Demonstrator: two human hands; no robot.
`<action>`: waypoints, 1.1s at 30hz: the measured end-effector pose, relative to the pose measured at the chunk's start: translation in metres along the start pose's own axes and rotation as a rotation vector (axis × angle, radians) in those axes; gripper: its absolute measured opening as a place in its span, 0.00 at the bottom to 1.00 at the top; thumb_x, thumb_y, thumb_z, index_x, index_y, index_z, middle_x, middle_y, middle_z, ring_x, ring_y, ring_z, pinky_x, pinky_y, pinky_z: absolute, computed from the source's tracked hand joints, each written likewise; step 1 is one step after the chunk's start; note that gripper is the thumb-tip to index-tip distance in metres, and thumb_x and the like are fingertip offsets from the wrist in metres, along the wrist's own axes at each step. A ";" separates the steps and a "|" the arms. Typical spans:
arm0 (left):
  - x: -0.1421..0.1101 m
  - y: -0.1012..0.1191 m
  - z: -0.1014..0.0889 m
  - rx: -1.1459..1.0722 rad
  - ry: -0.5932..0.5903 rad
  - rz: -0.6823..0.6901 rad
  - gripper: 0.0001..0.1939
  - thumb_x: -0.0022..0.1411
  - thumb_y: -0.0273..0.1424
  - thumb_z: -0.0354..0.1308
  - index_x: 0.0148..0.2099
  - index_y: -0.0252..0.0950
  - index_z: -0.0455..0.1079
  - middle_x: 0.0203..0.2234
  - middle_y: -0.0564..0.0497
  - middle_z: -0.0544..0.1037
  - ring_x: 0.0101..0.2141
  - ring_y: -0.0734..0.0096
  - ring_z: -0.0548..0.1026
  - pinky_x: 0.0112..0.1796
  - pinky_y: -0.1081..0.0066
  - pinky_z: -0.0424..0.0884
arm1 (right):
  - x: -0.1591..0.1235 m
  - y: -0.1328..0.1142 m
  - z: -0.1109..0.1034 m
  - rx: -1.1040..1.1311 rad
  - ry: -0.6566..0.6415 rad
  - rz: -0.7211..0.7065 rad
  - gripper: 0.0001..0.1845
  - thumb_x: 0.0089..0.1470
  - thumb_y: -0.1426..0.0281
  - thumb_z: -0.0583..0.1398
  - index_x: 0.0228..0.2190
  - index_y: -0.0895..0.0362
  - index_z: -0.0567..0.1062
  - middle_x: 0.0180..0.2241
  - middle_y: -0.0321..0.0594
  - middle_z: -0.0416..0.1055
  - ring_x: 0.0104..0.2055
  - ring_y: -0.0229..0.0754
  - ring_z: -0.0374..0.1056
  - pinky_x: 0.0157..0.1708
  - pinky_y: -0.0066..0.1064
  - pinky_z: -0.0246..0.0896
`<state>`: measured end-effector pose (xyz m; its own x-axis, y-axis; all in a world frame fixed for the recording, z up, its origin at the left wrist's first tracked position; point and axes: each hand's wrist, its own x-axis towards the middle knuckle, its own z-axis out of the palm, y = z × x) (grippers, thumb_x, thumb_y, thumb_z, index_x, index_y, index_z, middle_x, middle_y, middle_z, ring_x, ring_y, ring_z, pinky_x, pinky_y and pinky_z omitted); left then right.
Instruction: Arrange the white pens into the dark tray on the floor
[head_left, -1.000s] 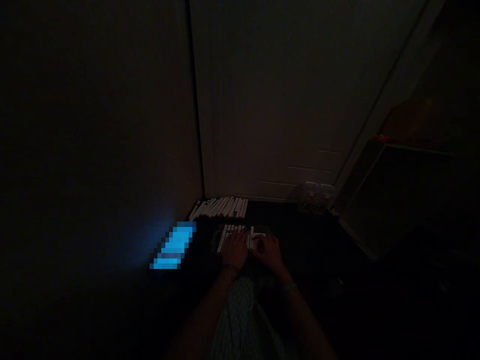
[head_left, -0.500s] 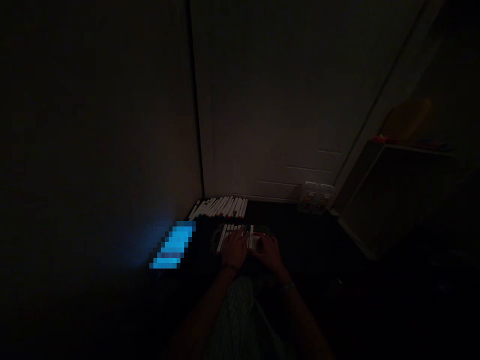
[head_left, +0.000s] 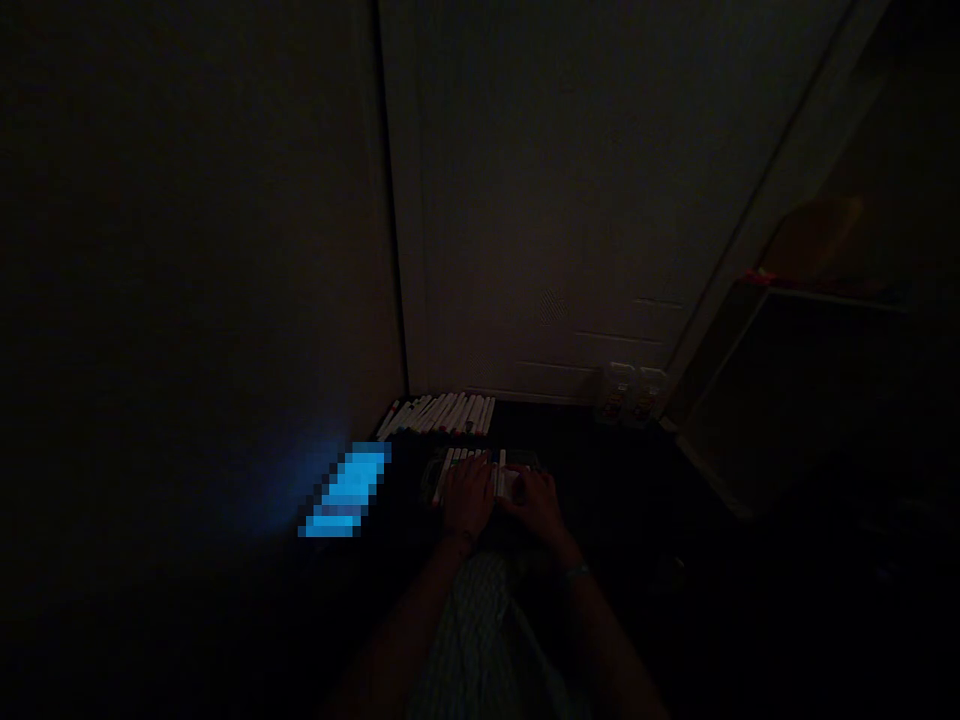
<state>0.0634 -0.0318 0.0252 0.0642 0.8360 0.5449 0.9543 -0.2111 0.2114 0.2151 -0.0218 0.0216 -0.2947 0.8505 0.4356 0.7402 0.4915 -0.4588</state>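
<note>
In dim light, a clear case [head_left: 429, 482] holds a row of white markers [head_left: 449, 460] in front of me. My left hand [head_left: 470, 498] lies over the row with its fingers stretched out, covering part of the markers. Beside it, my right hand [head_left: 537, 503] is curled, thumb and fingers closed about a white marker [head_left: 502, 458] at the middle of the case. The right end of the case is partly hidden behind that hand.
Behind the case, many loose white markers [head_left: 442, 414] lie side by side against the wall. A glowing blue pixelated screen [head_left: 349, 492] is at the left. Two clear packages [head_left: 632, 392] stand at the back right, near a shelf unit [head_left: 765, 292].
Both hands stay almost where they were, with only slight finger movement at the marker in the middle. The picture is a little darker.
</note>
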 end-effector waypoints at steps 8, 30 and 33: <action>-0.002 0.007 -0.004 -0.001 -0.025 0.043 0.21 0.59 0.30 0.45 0.54 0.46 0.62 0.56 0.54 0.63 0.55 0.59 0.58 0.54 0.52 0.50 | 0.001 0.000 -0.001 0.012 -0.007 -0.009 0.26 0.47 0.64 0.58 0.50 0.50 0.63 0.38 0.37 0.71 0.41 0.42 0.65 0.45 0.35 0.46; -0.002 0.009 -0.001 0.035 -0.052 0.007 0.22 0.59 0.32 0.45 0.56 0.49 0.60 0.57 0.55 0.61 0.57 0.57 0.55 0.54 0.50 0.49 | 0.001 -0.005 -0.004 0.024 0.004 0.020 0.31 0.45 0.68 0.57 0.53 0.52 0.58 0.33 0.34 0.71 0.36 0.39 0.67 0.42 0.34 0.48; -0.002 0.009 0.000 0.043 -0.054 0.021 0.21 0.59 0.33 0.45 0.56 0.49 0.60 0.57 0.55 0.60 0.56 0.57 0.55 0.54 0.51 0.49 | 0.001 -0.004 -0.003 0.026 0.001 0.018 0.31 0.46 0.67 0.57 0.52 0.52 0.58 0.35 0.36 0.71 0.36 0.40 0.67 0.43 0.34 0.48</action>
<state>0.0714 -0.0355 0.0256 0.0992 0.8578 0.5042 0.9642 -0.2081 0.1644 0.2136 -0.0238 0.0268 -0.2811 0.8591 0.4277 0.7291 0.4810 -0.4868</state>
